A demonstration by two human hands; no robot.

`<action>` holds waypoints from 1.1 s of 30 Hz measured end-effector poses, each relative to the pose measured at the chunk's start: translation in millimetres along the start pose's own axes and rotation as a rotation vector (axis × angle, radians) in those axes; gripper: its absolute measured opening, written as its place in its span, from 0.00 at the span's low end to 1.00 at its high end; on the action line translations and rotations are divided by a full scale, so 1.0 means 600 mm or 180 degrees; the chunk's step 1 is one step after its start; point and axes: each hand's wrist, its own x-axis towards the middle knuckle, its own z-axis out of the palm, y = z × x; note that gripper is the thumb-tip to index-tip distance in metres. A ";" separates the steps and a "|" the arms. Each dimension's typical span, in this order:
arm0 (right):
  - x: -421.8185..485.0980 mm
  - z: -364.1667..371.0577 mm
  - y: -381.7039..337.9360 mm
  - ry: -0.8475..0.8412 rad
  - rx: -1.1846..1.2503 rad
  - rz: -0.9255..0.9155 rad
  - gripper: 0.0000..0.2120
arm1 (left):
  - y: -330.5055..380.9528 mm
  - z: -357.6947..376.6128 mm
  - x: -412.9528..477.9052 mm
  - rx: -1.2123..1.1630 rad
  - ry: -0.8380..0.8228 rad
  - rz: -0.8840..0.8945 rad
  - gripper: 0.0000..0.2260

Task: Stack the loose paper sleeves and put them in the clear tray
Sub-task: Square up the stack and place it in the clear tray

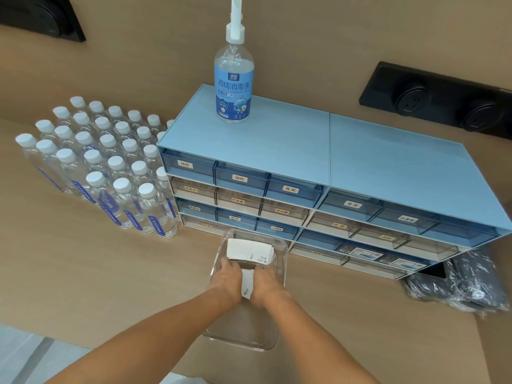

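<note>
A clear plastic tray lies on the wooden counter in front of the blue drawer unit. A stack of white paper sleeves rests in its far end. Both of my hands are inside the tray, side by side. My left hand and my right hand press against a second bundle of white paper sleeves held between them, its near end showing between my wrists. My fingertips are hidden behind the bundle.
A blue drawer unit with labelled drawers stands right behind the tray, a disinfectant spray bottle on top. Several rows of capped water bottles stand to the left. Dark bagged items lie at the right. The counter edge runs near me.
</note>
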 end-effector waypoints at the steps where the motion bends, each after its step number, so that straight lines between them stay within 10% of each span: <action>1: 0.001 -0.001 0.001 -0.0026 -0.0086 -0.0008 0.35 | 0.000 -0.001 0.003 -0.0004 -0.0022 0.0005 0.30; 16: 0.002 0.001 0.014 0.0724 -0.0897 -0.0441 0.23 | -0.006 0.004 0.017 0.0629 -0.0036 0.0175 0.27; 33: 0.011 0.014 0.005 0.0693 -0.1126 -0.0542 0.30 | -0.007 0.005 0.023 0.0964 -0.0026 0.0377 0.26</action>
